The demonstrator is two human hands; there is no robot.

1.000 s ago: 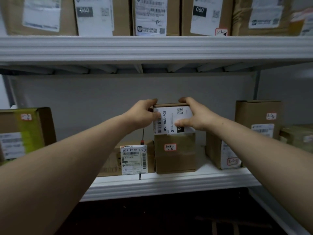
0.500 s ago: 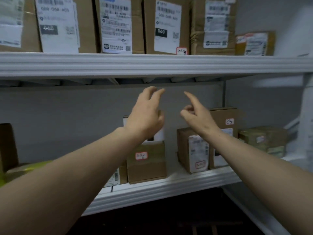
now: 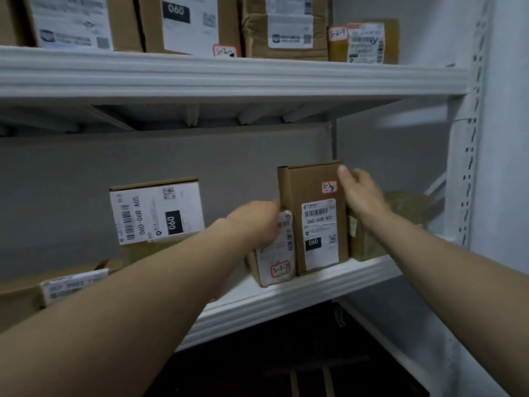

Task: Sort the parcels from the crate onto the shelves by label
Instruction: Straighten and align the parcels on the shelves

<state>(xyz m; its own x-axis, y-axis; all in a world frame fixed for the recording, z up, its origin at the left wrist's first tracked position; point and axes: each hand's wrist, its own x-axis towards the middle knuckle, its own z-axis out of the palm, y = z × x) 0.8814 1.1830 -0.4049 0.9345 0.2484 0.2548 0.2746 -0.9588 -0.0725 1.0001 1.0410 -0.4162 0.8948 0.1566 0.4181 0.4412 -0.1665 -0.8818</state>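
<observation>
Parcel work first: a tall brown cardboard parcel (image 3: 312, 184) stands upright between our two hands, near the front edge of a white lower shelf (image 3: 286, 299). It bears a white printed label reading 060 and a small red-bordered sticker near its top.

Our right hand (image 3: 362, 196) lies against the parcel's upper right edge, fingers straight and loose, the thumb by the top corner; it clasps nothing. Our left hand (image 3: 254, 222) sits at the parcel's left edge with its back towards us. Its fingers are hidden, so we cannot tell whether they grip.

Just under the left hand, touching the tall parcel's left side, stands a smaller brown cardboard box (image 3: 276, 262) with a white label and a red-bordered sticker. Beyond the right hand lies a greenish wrapped bundle (image 3: 406, 207). Well to the left of the left hand, a brown box with a large white label (image 3: 156, 213) rests on another box. Above both hands, an upper white shelf (image 3: 229, 75) carries a row of brown labelled cartons (image 3: 283, 30).
</observation>
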